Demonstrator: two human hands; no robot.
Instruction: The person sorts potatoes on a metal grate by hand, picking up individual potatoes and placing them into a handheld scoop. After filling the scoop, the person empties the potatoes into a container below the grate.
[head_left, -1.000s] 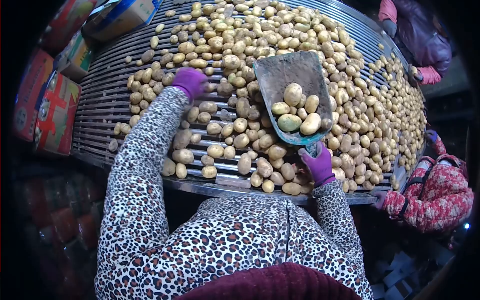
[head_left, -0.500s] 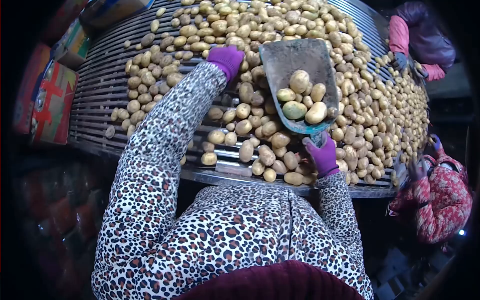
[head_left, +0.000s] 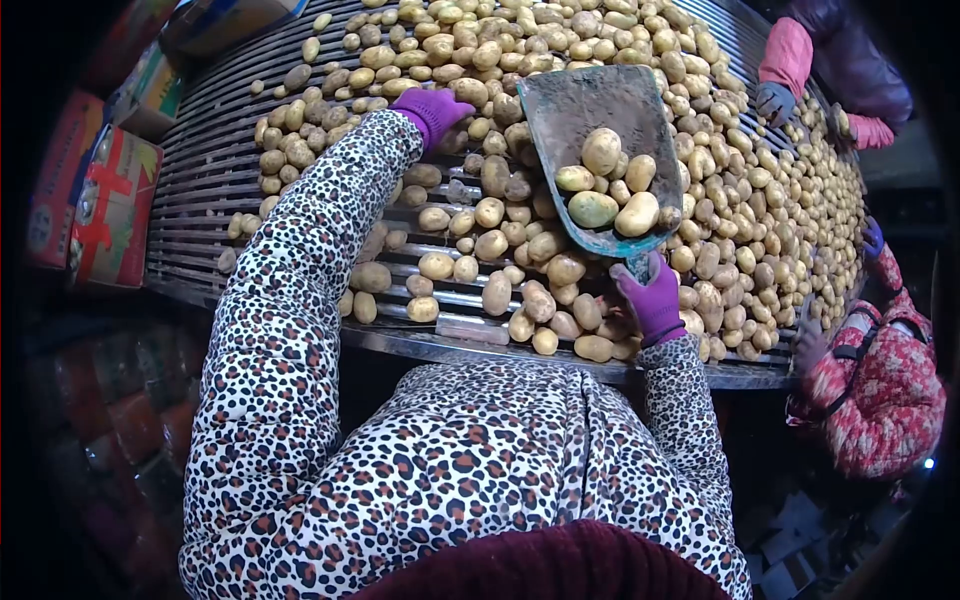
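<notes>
My right hand [head_left: 652,299], in a purple glove, grips the handle of a dirty teal scoop [head_left: 590,110] held over the roller table [head_left: 200,190]. Several potatoes [head_left: 608,190] lie in the scoop's lower end. My left hand [head_left: 432,110], also gloved in purple, reaches out over the loose potatoes [head_left: 480,230] on the rollers and rests among them just left of the scoop; whether it holds one I cannot tell. Both my sleeves have a leopard print.
Potatoes cover the metal rollers up to the far right. A person's gloved hand in a pink sleeve [head_left: 775,95] works at the top right. Another person in a red patterned jacket [head_left: 880,390] stands at the right edge. Coloured cardboard boxes [head_left: 100,200] stand at the left.
My left hand moved from the left part of the pile up and right toward the scoop, then drew slightly back left. The scoop rose a little with its potatoes.
</notes>
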